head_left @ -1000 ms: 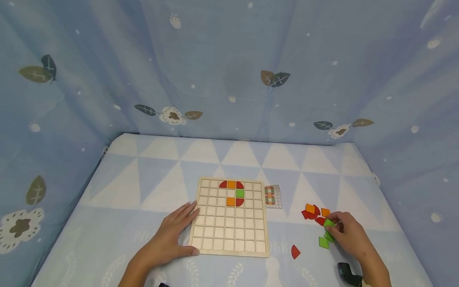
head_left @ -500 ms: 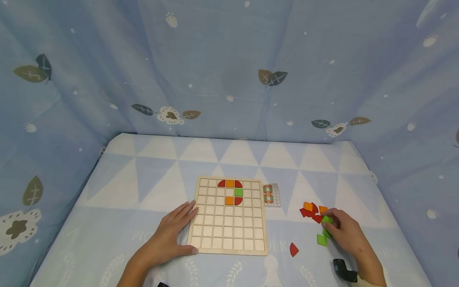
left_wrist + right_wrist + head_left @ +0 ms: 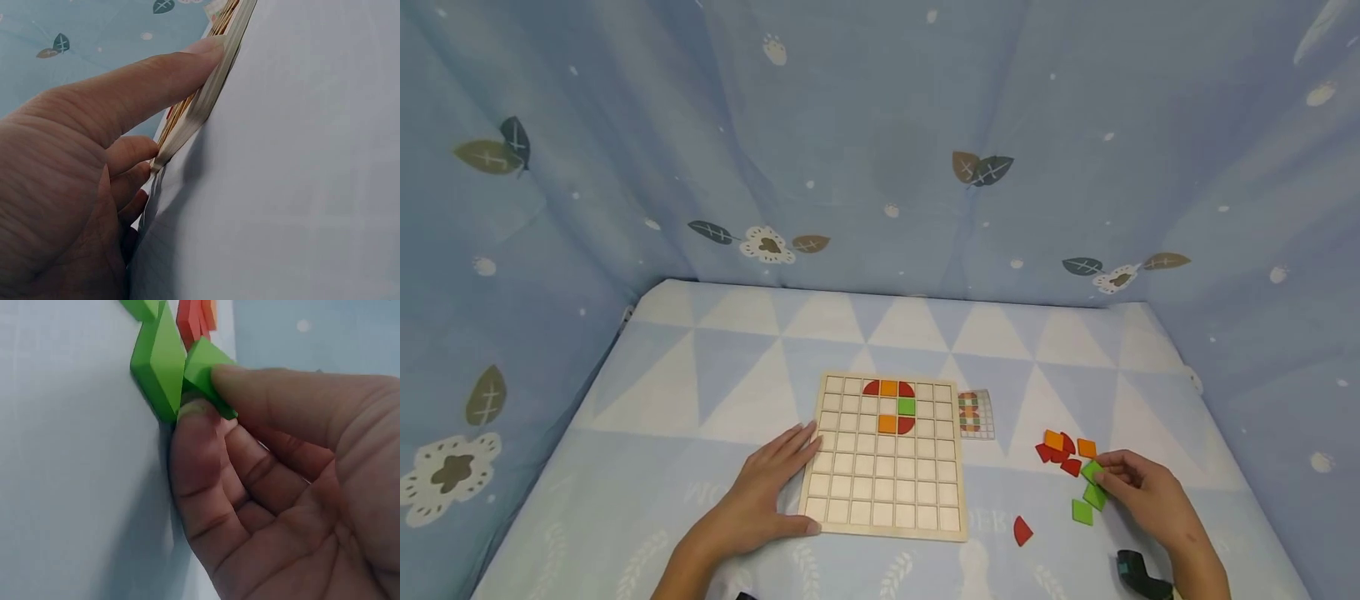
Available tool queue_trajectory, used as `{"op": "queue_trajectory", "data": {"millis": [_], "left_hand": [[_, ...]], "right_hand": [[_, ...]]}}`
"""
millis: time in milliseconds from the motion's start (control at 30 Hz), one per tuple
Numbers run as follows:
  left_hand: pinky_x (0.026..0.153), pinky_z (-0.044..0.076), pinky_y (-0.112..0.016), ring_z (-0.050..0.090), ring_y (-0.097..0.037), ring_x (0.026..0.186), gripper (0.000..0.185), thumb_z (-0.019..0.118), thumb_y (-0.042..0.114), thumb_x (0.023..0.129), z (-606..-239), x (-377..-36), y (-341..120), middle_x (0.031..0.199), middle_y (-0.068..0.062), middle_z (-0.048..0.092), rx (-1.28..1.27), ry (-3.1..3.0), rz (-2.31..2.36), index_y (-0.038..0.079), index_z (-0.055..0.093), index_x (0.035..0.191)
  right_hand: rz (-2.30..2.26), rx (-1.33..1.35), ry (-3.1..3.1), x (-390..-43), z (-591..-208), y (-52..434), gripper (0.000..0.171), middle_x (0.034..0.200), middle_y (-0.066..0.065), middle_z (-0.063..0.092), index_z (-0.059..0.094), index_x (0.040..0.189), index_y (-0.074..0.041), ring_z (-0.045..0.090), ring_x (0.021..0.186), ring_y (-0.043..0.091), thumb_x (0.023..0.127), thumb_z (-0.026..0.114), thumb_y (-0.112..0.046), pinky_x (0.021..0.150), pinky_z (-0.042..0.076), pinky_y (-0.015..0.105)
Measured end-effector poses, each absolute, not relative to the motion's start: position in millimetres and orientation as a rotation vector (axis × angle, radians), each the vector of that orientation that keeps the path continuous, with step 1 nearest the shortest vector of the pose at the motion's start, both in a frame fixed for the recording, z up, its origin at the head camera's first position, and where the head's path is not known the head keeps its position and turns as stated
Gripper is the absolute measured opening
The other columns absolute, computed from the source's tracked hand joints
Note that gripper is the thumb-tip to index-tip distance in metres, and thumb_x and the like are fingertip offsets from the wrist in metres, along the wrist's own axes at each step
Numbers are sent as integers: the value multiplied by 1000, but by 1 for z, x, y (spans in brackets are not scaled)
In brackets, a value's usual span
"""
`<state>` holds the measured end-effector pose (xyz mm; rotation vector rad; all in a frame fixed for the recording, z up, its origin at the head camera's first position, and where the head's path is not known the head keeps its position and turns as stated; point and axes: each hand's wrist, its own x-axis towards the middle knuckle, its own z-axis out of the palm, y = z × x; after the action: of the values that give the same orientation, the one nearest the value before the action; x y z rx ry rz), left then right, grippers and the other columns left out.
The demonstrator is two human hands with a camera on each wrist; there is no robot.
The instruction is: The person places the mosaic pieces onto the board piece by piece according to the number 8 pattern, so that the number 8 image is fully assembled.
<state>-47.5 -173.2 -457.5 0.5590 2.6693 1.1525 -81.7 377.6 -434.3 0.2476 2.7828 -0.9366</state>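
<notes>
In the head view, my left hand [image 3: 751, 508] rests at the near left corner of a wooden grid board [image 3: 883, 492], fingers along its left side and thumb at the front edge. The left wrist view shows that thumb lying on the board's rim [image 3: 212, 87]. Over on the right, my right hand [image 3: 1153, 504] pinches a green square tile [image 3: 203, 362] between thumb and fingertip. Beside it in the right wrist view is another green tile [image 3: 159, 365]. Red, orange and green pieces occupy some cells near the board's top, including a green square [image 3: 906, 407].
A small pattern card [image 3: 976, 414] lies against the board's right side. Several red and orange tiles [image 3: 1054, 439] are heaped beyond the right hand. One red quarter-circle tile [image 3: 1022, 531] lies alone between board and hand. A black curved object [image 3: 1138, 575] sits by the right wrist.
The right hand has drawn back slightly from the green tiles and still pinches one. The whole head view shifts a little. The left hand stays at the board.
</notes>
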Motion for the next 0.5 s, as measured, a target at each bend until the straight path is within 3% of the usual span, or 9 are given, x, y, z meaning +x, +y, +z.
{"op": "queue_trajectory", "data": {"millis": [167, 500], "left_hand": [[119, 14, -62, 15, -27, 159, 110, 93, 41, 71, -456, -47, -173, 173, 5, 21, 543, 2675, 1134, 14, 39, 163], [119, 15, -62, 13, -27, 160, 111, 92, 46, 73, -455, -47, -175, 173, 4, 20, 570, 2665, 1118, 13, 37, 164]], "right_hand": [[-952, 175, 2836, -86, -426, 368, 24, 92, 5, 72, 71, 117, 4, 63, 77, 18, 100, 71, -12, 66, 53, 21], [-1029, -300, 2810, -118, -406, 300, 7, 86, -3, 70, 74, 104, -10, 62, 74, 11, 97, 75, -13, 63, 52, 27]]}}
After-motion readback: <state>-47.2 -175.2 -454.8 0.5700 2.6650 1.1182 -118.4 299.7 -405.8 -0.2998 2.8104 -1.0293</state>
